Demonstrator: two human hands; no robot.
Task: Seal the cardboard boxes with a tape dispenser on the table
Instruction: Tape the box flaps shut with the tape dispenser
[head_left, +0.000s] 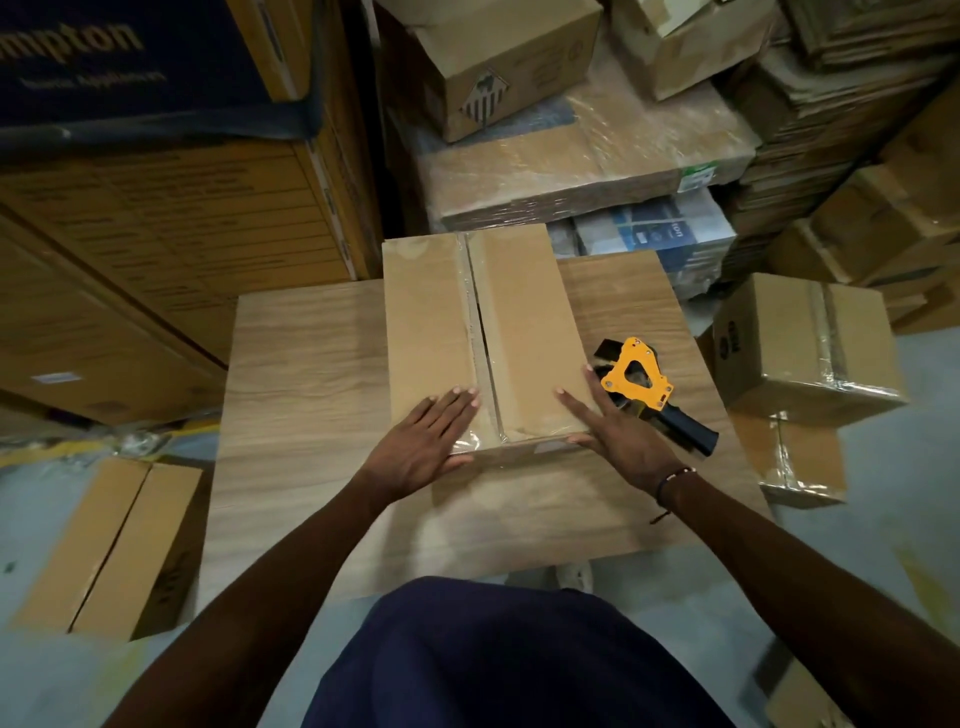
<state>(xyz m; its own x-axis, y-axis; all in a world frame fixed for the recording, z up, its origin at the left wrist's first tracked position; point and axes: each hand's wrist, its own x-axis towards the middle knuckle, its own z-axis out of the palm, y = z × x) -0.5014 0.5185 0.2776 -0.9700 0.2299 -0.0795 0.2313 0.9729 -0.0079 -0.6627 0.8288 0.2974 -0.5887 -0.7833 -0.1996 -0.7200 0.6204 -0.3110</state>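
From the head view, both forearms reach forward over the wooden table (291, 364). The left hand (423, 441) lies flat, fingers straight and together, on the near left flap of the cardboard box (524, 332). The right hand (618, 431) rests on the near right corner with fingers spread, holding nothing. The box is smooth and brown, with glossy tape along its seam. The yellow tape dispenser (641, 387) lies on the table just beside the right hand.

Wood-grain counter (311, 364) on grey concrete floor (857, 561); stacked cartons (156, 234) and shrink-wrapped bundles (587, 161) crowd behind, dim light.
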